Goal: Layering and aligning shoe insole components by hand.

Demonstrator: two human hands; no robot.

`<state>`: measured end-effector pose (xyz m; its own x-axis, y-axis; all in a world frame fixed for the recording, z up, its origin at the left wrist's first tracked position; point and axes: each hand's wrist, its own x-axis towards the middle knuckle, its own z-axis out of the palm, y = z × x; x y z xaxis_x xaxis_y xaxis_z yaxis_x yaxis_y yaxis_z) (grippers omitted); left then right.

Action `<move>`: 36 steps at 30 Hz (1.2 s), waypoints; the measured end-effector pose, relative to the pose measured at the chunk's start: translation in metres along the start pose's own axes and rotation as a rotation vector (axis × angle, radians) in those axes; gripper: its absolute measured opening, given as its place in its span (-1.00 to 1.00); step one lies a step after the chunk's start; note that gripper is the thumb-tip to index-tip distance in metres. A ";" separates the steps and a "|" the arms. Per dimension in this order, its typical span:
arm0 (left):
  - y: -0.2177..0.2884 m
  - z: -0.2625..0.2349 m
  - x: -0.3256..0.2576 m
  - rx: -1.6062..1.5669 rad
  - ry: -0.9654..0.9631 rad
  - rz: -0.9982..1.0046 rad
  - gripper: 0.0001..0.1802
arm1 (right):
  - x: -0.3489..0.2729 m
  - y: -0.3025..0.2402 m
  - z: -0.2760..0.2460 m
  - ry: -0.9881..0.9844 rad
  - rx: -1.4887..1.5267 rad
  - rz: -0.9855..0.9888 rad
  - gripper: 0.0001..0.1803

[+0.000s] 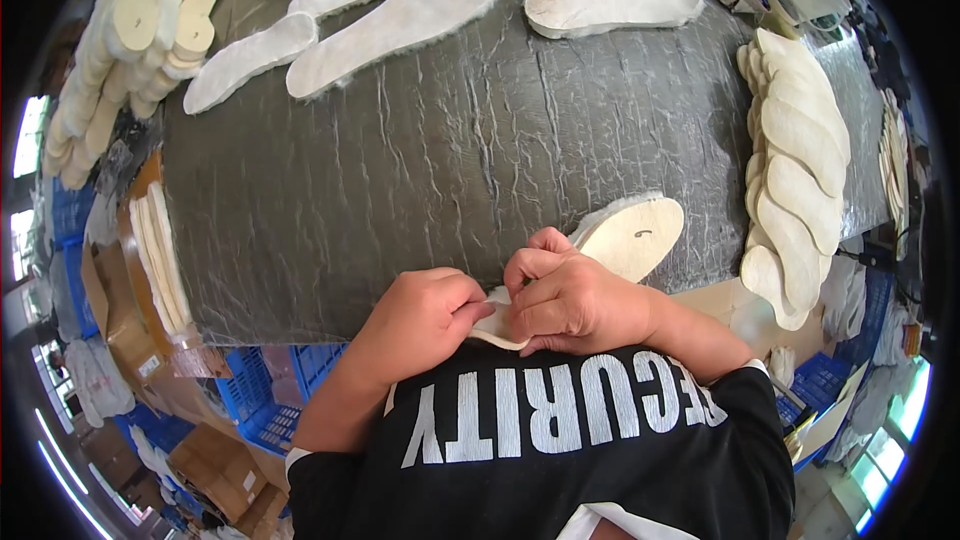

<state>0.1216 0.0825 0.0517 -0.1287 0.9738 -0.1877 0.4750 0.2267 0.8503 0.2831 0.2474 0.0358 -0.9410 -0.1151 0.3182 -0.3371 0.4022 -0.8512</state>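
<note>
A cream insole (640, 240) with white fluff along its far edge lies slantwise at the near edge of the table, close to my body. My right hand (575, 300) is closed over its middle, thumb and fingers bent in a pinch. At the near end, my left hand (428, 318) grips the insole's edge between thumb and fingers. A short pale stretch shows between the two hands. The rounded far end sticks out past my right hand and bears a small dark mark. My fingers hide the rest.
Fluffy white insoles (400, 30) lie across the far side of the dark wrinkled tabletop (450, 160). Overlapping cream insoles (795, 180) form a row at the right, with more piled at the far left (135, 30). A small stack (160, 255) stands by the left edge. Blue crates (265, 390) sit below.
</note>
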 end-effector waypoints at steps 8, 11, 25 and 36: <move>-0.021 0.004 -0.001 -0.044 0.039 0.045 -0.88 | 0.001 0.000 -0.003 0.006 0.019 0.018 -0.79; -0.032 -0.006 -0.010 -0.924 0.071 -0.416 -0.81 | -0.005 -0.001 -0.002 0.072 -0.083 0.098 -0.79; -0.012 0.015 -0.003 -0.247 0.040 -0.157 -0.96 | 0.003 0.004 0.010 0.061 -0.055 -0.080 -0.77; -0.021 0.022 -0.019 -0.879 0.225 -0.232 -0.69 | -0.004 0.007 0.009 0.156 -0.072 0.188 -0.79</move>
<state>0.1333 0.0592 0.0267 -0.3470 0.8583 -0.3780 -0.4006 0.2287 0.8872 0.2838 0.2421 0.0246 -0.9690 0.1075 0.2223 -0.1481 0.4673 -0.8716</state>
